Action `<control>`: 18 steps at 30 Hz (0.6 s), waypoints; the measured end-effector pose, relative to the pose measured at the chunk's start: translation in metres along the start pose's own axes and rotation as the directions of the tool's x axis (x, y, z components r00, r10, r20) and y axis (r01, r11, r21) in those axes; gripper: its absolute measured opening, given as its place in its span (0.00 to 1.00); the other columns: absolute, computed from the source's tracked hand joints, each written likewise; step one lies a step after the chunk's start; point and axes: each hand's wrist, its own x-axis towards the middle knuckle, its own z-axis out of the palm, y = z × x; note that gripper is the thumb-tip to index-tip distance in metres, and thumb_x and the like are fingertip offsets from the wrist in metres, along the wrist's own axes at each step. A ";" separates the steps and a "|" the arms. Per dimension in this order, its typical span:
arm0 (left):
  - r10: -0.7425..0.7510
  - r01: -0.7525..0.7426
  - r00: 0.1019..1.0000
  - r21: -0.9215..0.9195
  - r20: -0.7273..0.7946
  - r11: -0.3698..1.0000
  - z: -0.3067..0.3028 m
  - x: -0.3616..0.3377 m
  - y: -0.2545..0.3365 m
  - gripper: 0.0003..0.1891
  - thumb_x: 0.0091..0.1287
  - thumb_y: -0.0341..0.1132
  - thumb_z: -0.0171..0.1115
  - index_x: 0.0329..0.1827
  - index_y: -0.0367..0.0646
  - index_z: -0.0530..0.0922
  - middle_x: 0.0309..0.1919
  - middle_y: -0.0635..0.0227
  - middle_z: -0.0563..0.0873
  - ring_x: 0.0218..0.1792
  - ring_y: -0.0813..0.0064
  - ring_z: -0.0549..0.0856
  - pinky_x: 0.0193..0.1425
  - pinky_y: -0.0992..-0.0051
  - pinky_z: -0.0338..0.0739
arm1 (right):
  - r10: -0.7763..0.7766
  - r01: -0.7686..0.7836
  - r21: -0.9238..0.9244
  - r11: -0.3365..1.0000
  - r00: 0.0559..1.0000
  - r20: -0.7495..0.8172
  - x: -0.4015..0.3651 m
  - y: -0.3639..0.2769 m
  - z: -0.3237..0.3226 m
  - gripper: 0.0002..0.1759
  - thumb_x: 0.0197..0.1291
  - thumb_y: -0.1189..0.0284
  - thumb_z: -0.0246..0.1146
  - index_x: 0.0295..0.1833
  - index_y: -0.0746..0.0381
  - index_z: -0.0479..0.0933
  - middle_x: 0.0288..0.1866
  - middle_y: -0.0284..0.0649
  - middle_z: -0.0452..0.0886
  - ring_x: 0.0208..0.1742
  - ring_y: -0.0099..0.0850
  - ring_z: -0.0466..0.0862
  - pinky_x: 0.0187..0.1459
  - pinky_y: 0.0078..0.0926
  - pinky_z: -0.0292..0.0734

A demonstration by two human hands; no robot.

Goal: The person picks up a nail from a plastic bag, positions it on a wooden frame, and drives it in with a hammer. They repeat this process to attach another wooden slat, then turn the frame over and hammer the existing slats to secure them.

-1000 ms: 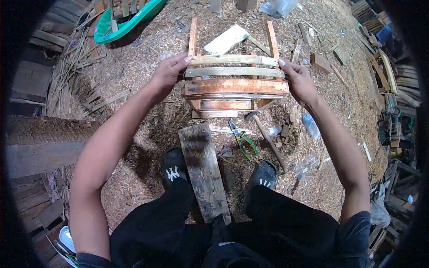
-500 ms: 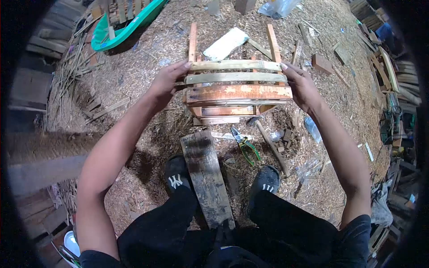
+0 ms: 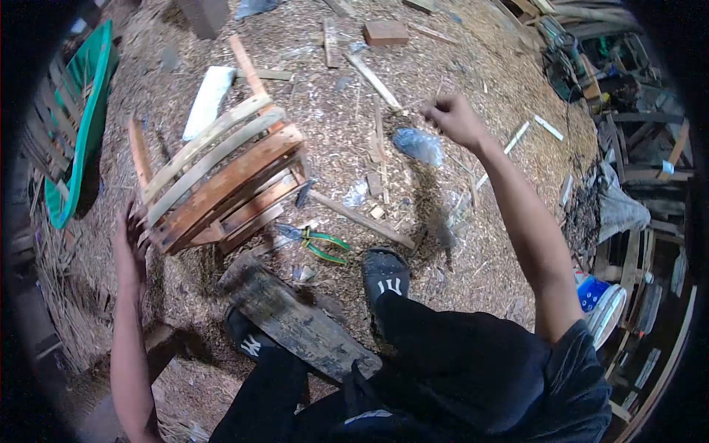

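Observation:
A slatted wooden frame [image 3: 233, 181] with curved slats and two protruding legs stands tilted on the ground at left. My left hand [image 3: 131, 240] is at the left end of its slats, fingers apart and seeming to touch the slat ends. Away from the frame, my right hand [image 3: 456, 122] is raised over the ground with its fingers curled in and nothing visible in them. Pliers with green and yellow handles [image 3: 321, 244] lie in front of the frame. Beside them a hammer's wooden handle [image 3: 362, 218] points to the right.
A worn wooden plank [image 3: 295, 317] lies between my shoes. A green-rimmed shape [image 3: 88, 140] holding wooden slats stands far left. A brick [image 3: 385, 33], a plastic bag [image 3: 418, 145] and wood scraps lie on the shavings. A blue and white bucket [image 3: 602, 306] is at right.
My right hand has let go of the frame and moved away to the right. The view has turned right, so the frame now appears farther left and tilted. My left hand has loosened beside it.

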 end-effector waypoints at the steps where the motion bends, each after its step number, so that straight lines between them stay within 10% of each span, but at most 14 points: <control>1: -0.015 0.015 1.000 -0.010 -0.018 1.000 -0.014 0.003 -0.012 0.38 0.78 0.68 0.40 0.81 0.54 0.64 0.71 0.61 0.74 0.68 0.66 0.73 0.73 0.59 0.63 | 0.083 -0.077 -0.137 0.988 0.996 0.037 -0.013 0.013 -0.005 0.15 0.67 0.64 0.68 0.44 0.66 0.89 0.35 0.45 0.89 0.33 0.29 0.86 0.40 0.33 0.81; 9: -0.091 0.098 0.992 0.072 -0.087 0.993 -0.017 -0.009 -0.019 0.34 0.80 0.64 0.39 0.83 0.59 0.61 0.79 0.62 0.66 0.78 0.63 0.66 0.80 0.57 0.61 | 0.123 -0.110 -0.223 0.969 0.991 0.046 -0.040 0.091 0.027 0.12 0.62 0.73 0.70 0.50 0.59 0.89 0.47 0.51 0.90 0.46 0.42 0.90 0.54 0.37 0.83; 18: -0.026 0.027 1.000 -0.083 0.018 0.996 -0.008 0.002 -0.024 0.37 0.82 0.60 0.42 0.82 0.41 0.59 0.78 0.56 0.67 0.78 0.63 0.67 0.80 0.62 0.62 | -0.103 0.046 -0.272 0.961 0.975 -0.198 -0.023 0.095 0.090 0.10 0.62 0.74 0.68 0.47 0.64 0.87 0.53 0.50 0.84 0.57 0.50 0.83 0.59 0.46 0.80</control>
